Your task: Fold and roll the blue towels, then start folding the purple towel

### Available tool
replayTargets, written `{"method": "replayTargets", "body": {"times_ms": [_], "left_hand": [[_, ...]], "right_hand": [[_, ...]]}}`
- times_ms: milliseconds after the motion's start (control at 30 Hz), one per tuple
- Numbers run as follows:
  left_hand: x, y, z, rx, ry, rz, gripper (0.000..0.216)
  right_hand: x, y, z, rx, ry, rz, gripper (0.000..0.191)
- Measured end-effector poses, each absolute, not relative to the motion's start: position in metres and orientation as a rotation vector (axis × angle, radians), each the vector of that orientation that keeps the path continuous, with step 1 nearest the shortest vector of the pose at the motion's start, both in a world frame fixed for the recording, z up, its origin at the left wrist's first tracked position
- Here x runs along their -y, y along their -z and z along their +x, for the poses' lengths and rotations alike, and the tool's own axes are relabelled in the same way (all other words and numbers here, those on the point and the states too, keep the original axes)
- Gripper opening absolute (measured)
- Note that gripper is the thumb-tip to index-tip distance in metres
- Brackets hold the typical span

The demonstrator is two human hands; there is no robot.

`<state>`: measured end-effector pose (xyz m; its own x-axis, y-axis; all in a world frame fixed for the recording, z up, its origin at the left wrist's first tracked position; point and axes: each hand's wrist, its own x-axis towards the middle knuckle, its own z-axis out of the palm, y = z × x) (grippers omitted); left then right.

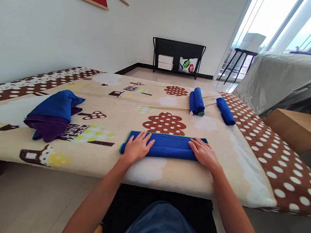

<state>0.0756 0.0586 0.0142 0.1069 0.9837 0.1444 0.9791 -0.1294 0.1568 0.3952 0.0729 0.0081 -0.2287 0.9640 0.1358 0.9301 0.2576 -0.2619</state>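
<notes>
A blue towel (168,145) with green edging lies folded into a long strip near the front edge of the bed. My left hand (137,146) rests flat on its left end, fingers stretched forward. On the right end lies my right hand (204,154), palm down with the fingers out. Beyond, toward the right, several rolled blue towels sit on the blanket: a pair of rolls (197,102) side by side and a single roll (225,111). To the left is a loose heap of blue and purple towels (54,115).
A patterned blanket (125,166) covers the bed, with a brown dotted border. Behind it stands a black rack (179,49) holding white boxes. A cardboard box (301,125) and a plastic-covered piece of furniture (299,79) are at the right, near a stool (240,57).
</notes>
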Motion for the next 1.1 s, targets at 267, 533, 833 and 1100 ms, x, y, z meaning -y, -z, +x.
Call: {"method": "replayTargets", "body": {"times_ms": [267,533,833,1100], "left_hand": [[-0.03,-0.018,0.002,-1.995,-0.622,2.524,0.044],[0.023,-0.008,-0.013,-1.693,-0.673,2.726,0.046],[-0.006,-0.008,0.009,-1.959,-0.678,2.65,0.037],[-0.009,-0.021,0.009,-2.034,-0.58,2.643,0.031]], "right_hand": [[-0.057,0.009,0.46,2.098,0.038,-1.693,0.051],[-0.018,0.006,0.48,2.349,0.115,-1.336,0.051],[-0.042,0.011,0.47,2.311,0.145,-1.391,0.041],[-0.041,-0.007,0.467,2.321,0.044,-1.397,0.03]]}}
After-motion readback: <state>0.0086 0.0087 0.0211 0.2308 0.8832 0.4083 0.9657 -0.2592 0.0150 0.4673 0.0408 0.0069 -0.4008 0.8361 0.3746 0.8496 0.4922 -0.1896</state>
